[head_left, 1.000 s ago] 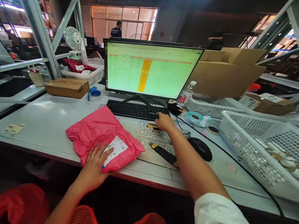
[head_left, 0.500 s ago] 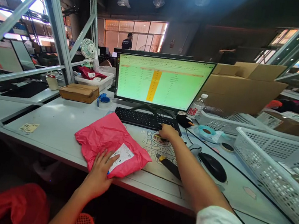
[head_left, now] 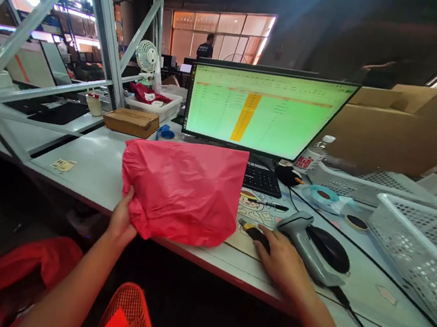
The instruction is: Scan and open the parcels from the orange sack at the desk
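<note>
Parcel point(head_left: 184, 194) in pink plastic tilts up at the front of a white desk point(head_left: 87, 165), clasped at its left edge by a worker's left hand point(head_left: 122, 220), thumb in front and the other fingers hidden behind. It screens part of the black keyboard point(head_left: 263, 180); whether its lower edge touches the desktop cannot be told. The right hand point(head_left: 282, 256), half curled, reaches over the black-and-yellow cutter point(head_left: 257, 236) just beside the parcel; whether the fingers have closed around the handle does not show. A grey scanner point(head_left: 310, 252) lies near that hand, in front of a lit monitor point(head_left: 220, 103). Work on the parcel looks barely begun: the side in view appears whole, without a slit, and the cutter seems not yet lifted. Any opening of the wrapper appears still undone; its far side is out of sight.
</note>
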`<state>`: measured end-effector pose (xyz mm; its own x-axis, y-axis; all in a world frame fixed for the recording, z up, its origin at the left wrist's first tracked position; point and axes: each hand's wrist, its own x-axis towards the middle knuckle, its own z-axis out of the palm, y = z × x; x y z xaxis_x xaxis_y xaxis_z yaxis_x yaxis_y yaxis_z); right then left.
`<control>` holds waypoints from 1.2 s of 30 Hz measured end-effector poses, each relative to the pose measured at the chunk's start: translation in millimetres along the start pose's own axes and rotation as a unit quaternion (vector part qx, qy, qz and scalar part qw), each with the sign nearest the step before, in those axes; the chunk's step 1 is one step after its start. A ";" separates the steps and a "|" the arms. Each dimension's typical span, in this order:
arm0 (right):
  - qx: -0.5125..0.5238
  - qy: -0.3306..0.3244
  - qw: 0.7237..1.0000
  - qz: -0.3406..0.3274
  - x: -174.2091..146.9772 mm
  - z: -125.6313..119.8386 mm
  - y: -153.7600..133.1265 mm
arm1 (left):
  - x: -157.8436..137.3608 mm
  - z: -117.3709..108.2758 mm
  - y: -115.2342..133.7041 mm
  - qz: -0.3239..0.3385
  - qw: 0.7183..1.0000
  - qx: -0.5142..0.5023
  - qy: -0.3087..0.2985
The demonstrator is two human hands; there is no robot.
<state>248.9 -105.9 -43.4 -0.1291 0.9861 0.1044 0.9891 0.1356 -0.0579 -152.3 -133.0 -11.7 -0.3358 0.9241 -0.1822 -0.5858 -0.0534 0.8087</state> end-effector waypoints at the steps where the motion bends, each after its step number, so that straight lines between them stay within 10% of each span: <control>1: 0.008 0.011 1.000 0.005 1.0 2.9 2.0 | 5.3 -4.4 -7.0 0.011 0.998 0.052 0.018; 3: 0.023 0.032 0.999 0.025 3.7 5.0 6.2 | 15.2 -17.2 -12.5 0.095 0.972 0.204 0.074; 7: 0.062 0.090 0.993 0.044 12.7 -7.8 6.3 | 24.6 -26.9 8.9 0.311 0.819 0.476 0.073; 11: 0.142 0.145 0.978 -0.055 31.9 -35.6 -29.2 | 31.1 8.5 11.8 0.310 0.698 0.635 -0.117; 14: 0.212 0.142 0.952 -0.172 45.3 -48.3 -74.6 | 39.5 32.6 -15.2 0.272 0.623 0.722 -0.131; 20: 0.200 0.001 0.947 -0.250 56.9 -30.4 -145.2 | 50.2 26.0 -50.5 0.321 0.646 0.689 -0.075; 25: 0.157 0.010 0.962 -0.224 58.0 -20.0 -159.6 | 56.8 12.1 -55.5 0.440 0.682 0.579 -0.081; 36: -0.033 0.020 0.997 0.062 39.0 -20.2 -17.2 | 46.5 5.3 -33.4 0.366 0.683 0.624 -0.102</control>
<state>228.3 -71.7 -18.3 -0.0036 0.9901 0.1400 1.0000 0.0047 -0.0079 -144.4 -86.3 -44.3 -0.0169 0.8633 0.5044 0.8108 -0.2834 0.5122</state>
